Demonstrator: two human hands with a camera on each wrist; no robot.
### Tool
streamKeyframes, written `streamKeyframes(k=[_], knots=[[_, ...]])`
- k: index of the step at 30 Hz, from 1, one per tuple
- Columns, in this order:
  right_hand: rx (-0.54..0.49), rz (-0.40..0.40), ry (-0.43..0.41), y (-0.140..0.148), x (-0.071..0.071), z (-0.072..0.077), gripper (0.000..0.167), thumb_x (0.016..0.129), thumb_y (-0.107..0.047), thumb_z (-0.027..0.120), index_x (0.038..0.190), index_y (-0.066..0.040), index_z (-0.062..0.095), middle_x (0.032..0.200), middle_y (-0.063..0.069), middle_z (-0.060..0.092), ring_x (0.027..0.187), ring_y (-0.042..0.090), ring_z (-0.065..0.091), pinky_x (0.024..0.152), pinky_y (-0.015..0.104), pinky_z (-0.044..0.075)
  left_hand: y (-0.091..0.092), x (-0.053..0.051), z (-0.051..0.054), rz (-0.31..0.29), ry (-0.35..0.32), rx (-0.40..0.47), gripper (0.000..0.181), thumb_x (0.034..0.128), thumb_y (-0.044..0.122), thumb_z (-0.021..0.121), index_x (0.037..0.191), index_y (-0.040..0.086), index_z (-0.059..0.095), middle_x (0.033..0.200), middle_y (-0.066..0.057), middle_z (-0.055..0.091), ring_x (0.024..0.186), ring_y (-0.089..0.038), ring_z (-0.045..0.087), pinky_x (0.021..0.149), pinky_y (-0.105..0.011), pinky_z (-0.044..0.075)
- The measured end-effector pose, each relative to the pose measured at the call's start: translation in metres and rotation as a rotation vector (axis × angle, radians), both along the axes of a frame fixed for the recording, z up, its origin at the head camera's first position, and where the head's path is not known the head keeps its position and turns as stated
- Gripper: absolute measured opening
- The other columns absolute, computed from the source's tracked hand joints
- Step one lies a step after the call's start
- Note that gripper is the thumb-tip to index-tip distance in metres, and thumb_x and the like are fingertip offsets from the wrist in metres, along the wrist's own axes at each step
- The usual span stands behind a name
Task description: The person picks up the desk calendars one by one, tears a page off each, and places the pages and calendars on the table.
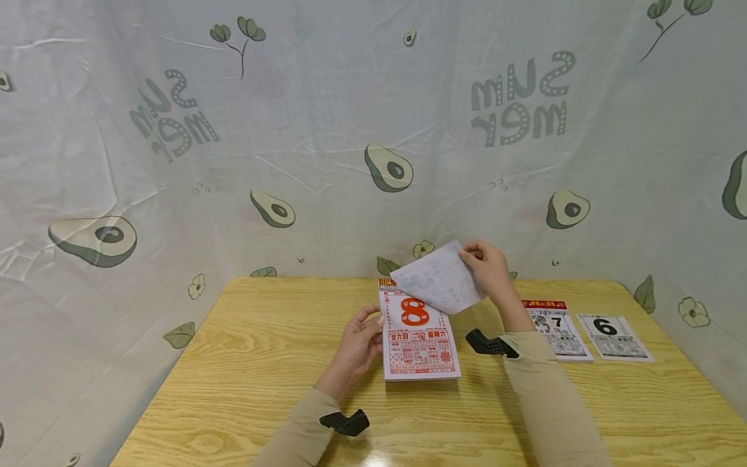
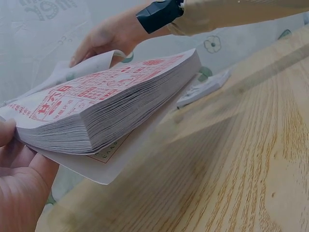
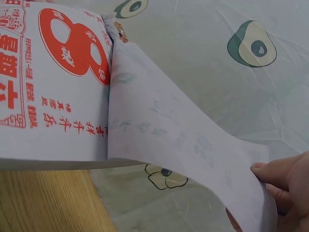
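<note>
My left hand (image 1: pixel 358 344) grips the left edge of a thick tear-off calendar (image 1: pixel 421 350), thumb on top and fingers underneath. It is raised and tilted above the table, its top page bearing a large red 8. Pinched by its free end in my right hand (image 1: pixel 489 267) is a calendar page (image 1: pixel 440 277), its pale back showing faint print. In the right wrist view this page (image 3: pixel 174 130) is lifted and curved, still meeting the pad near its top binding. The left wrist view shows the pad's thick page edges (image 2: pixel 135 108) and a backing card below.
On the wooden table (image 1: pixel 262 363), right of the calendar, lie a second, red-topped calendar (image 1: pixel 560 334) showing 7 and a loose page (image 1: pixel 615 337) showing 6. Behind the table hangs a pale curtain (image 1: pixel 327 130) printed with avocados.
</note>
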State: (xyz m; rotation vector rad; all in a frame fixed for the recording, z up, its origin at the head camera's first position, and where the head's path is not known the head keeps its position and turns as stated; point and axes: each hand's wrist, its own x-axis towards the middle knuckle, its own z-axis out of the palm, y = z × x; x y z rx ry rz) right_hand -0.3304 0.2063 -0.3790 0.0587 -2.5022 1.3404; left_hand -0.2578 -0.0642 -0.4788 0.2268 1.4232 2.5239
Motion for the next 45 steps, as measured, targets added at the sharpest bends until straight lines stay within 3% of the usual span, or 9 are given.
streamKeyframes(k=[12,20,45], knots=[[-0.033,-0.026,-0.004,0.002,-0.001,-0.006,0.027,0.099,-0.022,0.057,0.11,0.002,0.063,0.098,0.019,0.066,0.073,0.012,0.054,0.063,0.022,0.045,0.0,0.0,0.0,-0.012,0.008,0.014,0.019,0.1034,0.008,0.043,0.122,0.013,0.048,0.1,0.003,0.073,0.084,-0.01,0.071,0.071,-0.027,0.057],[-0.147,-0.165,-0.03,0.023,0.003,-0.005,0.031,0.101,-0.026,0.052,0.118,-0.001,0.058,0.099,0.01,0.058,0.076,0.012,0.051,0.06,0.018,0.044,-0.012,-0.005,0.0,0.046,-0.022,0.07,0.018,0.1027,0.007,0.044,0.119,0.013,0.049,0.097,-0.001,0.074,0.082,-0.012,0.072,0.071,-0.028,0.058],[-0.25,-0.24,-0.026,0.024,0.005,-0.003,0.033,0.101,-0.032,0.052,0.121,-0.005,0.057,0.099,0.004,0.058,0.079,0.011,0.053,0.061,0.016,0.046,-0.012,-0.006,0.002,0.037,-0.035,0.049,0.021,0.102,0.008,0.047,0.123,0.009,0.048,0.102,-0.004,0.073,0.086,-0.015,0.072,0.072,-0.03,0.058]])
